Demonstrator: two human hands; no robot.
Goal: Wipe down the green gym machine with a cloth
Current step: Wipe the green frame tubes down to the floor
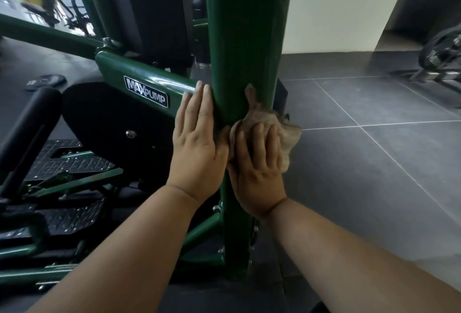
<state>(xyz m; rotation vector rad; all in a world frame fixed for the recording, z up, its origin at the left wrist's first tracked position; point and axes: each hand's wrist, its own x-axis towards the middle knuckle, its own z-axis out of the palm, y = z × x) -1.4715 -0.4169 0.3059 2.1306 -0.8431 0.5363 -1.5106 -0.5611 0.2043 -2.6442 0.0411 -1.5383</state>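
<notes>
A thick upright post of the green gym machine [245, 38] rises through the middle of the view. My left hand [197, 143] lies flat against the post's left side, fingers straight and pointing up. My right hand [259, 163] presses a crumpled brownish cloth [284, 135] onto the post's right front side, fingers spread over the cloth. A corner of the cloth sticks up along the post. A green cross beam with a MAXPUMP badge [146, 92] joins the post from the left.
Black ridged footplates [67, 160] and green frame bars lie low on the left, with a black padded roller [27, 125] beside them. Grey floor tiles [374, 150] spread to the right. A white counter [336, 8] stands behind, and another machine's black parts [441, 55] sit far right.
</notes>
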